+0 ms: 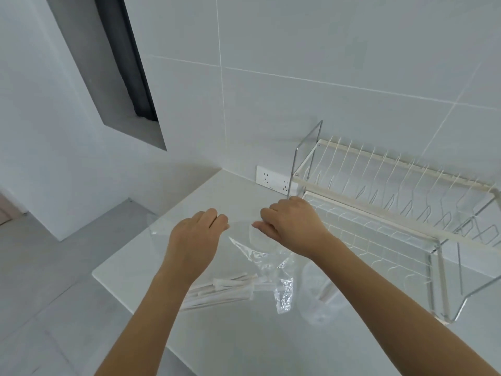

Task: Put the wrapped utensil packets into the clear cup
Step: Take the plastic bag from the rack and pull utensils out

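Note:
Several white paper-wrapped utensil packets (pixel 227 291) lie in a loose pile on the white counter (pixel 244 343), partly hidden by my left forearm. The clear cup (pixel 315 299) stands to their right, under my right forearm, with what looks like one packet leaning inside. A crinkled clear plastic bag (pixel 271 267) hangs between my hands above the pile. My left hand (pixel 195 240) and my right hand (pixel 291 226) both have their fingers curled on the bag's upper edge, a short gap apart.
A white wire dish rack (pixel 393 207) stands on the counter at the right, against the tiled wall. A wall socket (pixel 271 179) sits behind my right hand. The counter's left edge (pixel 113 283) drops to the grey floor.

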